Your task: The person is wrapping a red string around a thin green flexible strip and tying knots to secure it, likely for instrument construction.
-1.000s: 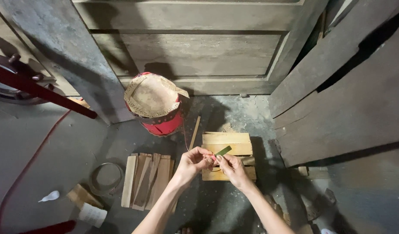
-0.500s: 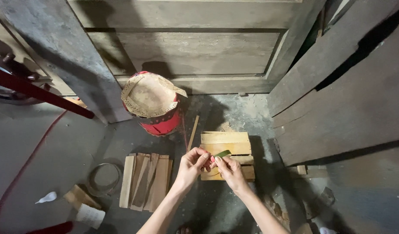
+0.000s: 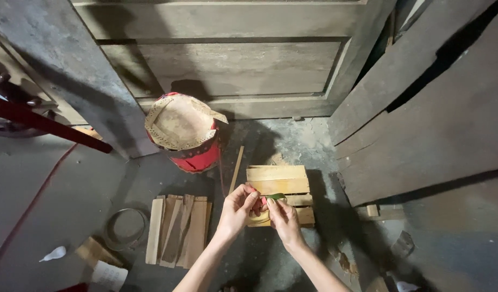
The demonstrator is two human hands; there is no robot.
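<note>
Left hand [image 3: 239,210] came up from the bottom centre of the frame on a bare forearm, wrist slightly bent, fingers curled and closed in a pinch on the near end of a small green strip [image 3: 275,197], with something red just visible at the fingertips. Right hand [image 3: 284,217] rose from the lower right on its own forearm, met the left just below the middle of the frame, thumb and forefinger closed on the same green strip from the other side. Both hands touching at the fingertips, knuckles turned upward toward the camera.

Held directly over a small stack of pale wooden slats [image 3: 279,184] lying on the concrete floor [image 3: 86,184], slightly right of centre. To the left of the hands, a second row of darker wooden slats [image 3: 178,230] laid side by side. Between the two groups, a thin wooden stick [image 3: 236,169] angled toward the upper part of the frame. Above the slats, a red round container [image 3: 186,135] topped with torn cardboard, close to a wooden panelled door [image 3: 222,59]. At lower left, a metal ring [image 3: 124,230] and a roll of paper [image 3: 108,274]. Along the right side, grey wooden boards [image 3: 433,119] leaning.
</note>
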